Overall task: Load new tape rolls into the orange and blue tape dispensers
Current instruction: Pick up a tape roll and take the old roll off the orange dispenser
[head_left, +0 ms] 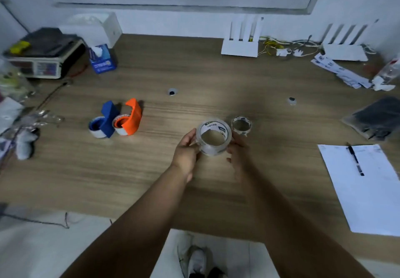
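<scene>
Both hands gripped the new tape roll [213,149]: left hand [186,148] curled round its left side, right hand [238,151] on its right side, hole facing up. It was mid-desk [194,72]; couldn't tell if it was lifted or resting on the wood. Just beside it, far right, lay a thinner clear ring [241,118], either a spent core or a slim roll. The blue dispenser [108,122] and orange dispenser [134,117] stood touching each other, well apart to the left, and each looked to have a roll seated. My read: roll prep. Find the loose end first; clear tape in dim light hides it. Check the unwind direction against the blade, free one hand to fetch a dispenser, then seat the core square on the hub.
</scene>
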